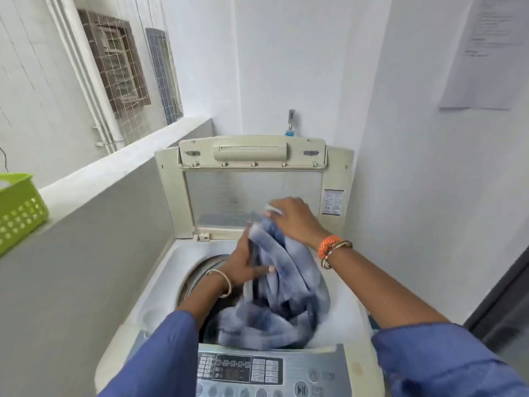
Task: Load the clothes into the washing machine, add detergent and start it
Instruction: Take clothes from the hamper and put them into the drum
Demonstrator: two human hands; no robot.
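Note:
A cream top-loading washing machine (171,259) stands in front of me with its lid (252,190) raised upright at the back. A blue-grey garment (283,296) hangs over the drum opening, its lower folds lying inside the drum. My right hand (292,219) grips the garment's top end above the opening. My left hand (246,265) holds the garment's left side, thumb across the cloth. The control panel (257,371) with its buttons runs along the near edge.
A green plastic basket (20,210) sits on the grey ledge (114,167) at the left. A tap (291,123) is on the white wall behind the machine. A paper sheet (486,53) hangs on the right wall, and a dark door edge (503,305) is at the lower right.

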